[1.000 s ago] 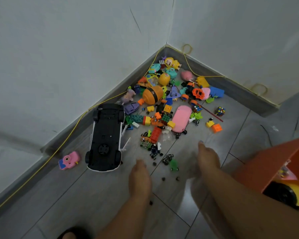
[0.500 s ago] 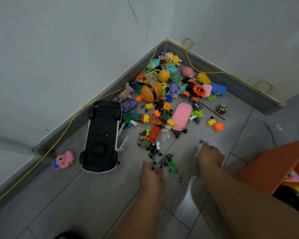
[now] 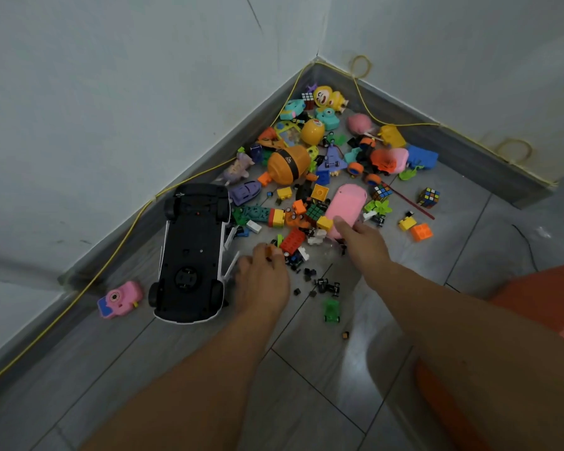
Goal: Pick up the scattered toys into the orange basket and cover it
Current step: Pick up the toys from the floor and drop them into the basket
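Head view: your left hand [image 3: 262,281] pinched a small orange piece [image 3: 268,251]; your right hand [image 3: 363,242] touched the pink toy [image 3: 347,203], its grip unclear.

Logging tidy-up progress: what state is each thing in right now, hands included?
black toy car, upside down.
orange basket, mostly out of frame, cover unseen.
left hand, pinches small orange piece.
right hand, touches pink toy, grip unclear.
pink camera, lying apart by the wall.
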Tool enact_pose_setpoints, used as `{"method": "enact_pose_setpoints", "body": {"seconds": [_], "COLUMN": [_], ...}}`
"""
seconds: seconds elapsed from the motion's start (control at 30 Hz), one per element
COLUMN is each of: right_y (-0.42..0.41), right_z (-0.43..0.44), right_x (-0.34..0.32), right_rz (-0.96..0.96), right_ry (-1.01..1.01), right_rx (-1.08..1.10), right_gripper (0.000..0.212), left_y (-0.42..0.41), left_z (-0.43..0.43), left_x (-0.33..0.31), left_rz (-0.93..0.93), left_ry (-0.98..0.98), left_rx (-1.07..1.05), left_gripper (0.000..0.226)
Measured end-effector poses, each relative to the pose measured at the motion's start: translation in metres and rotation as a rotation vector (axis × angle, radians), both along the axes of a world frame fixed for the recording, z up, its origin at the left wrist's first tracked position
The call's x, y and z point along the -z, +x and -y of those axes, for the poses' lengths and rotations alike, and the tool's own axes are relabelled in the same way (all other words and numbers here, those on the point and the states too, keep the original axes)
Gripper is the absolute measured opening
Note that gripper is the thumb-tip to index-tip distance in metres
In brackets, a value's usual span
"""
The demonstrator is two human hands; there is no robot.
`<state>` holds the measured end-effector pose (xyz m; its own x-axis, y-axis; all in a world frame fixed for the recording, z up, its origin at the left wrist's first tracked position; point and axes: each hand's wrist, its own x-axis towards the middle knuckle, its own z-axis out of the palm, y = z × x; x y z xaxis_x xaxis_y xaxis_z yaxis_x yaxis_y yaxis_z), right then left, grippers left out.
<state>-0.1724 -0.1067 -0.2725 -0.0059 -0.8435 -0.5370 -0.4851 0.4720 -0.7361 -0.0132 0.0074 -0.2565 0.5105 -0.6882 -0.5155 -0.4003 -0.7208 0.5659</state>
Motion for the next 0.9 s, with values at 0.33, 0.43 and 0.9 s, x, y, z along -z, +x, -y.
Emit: {"method": "enact_pose_setpoints", "body": {"seconds": [0.33, 0.43, 0.9], "right_y": [0.058, 0.069, 0.064], "right_z": [-0.021, -0.03, -0.074], "right_x": [-0.002, 0.0, 0.003], "right_rz": [-0.049, -0.025, 0.273], "right_ry": [0.097, 0.098, 0.314], "right_rx": [-0.058, -0.035, 0.195], "right_gripper": [0.085, 0.066, 0.027], "left_y": [-0.016, -0.016, -0.024], "left_z": [0.059, 0.047, -0.002], "left_x": [0.011, 0.006, 0.016], "left_rz": [-0.739, -0.813, -1.088], "left_ry": [0.061, 0.051, -0.149], "left_rx": [-0.239, -0.399, -0.784], "left_gripper": [0.071, 0.056, 0.032]}}
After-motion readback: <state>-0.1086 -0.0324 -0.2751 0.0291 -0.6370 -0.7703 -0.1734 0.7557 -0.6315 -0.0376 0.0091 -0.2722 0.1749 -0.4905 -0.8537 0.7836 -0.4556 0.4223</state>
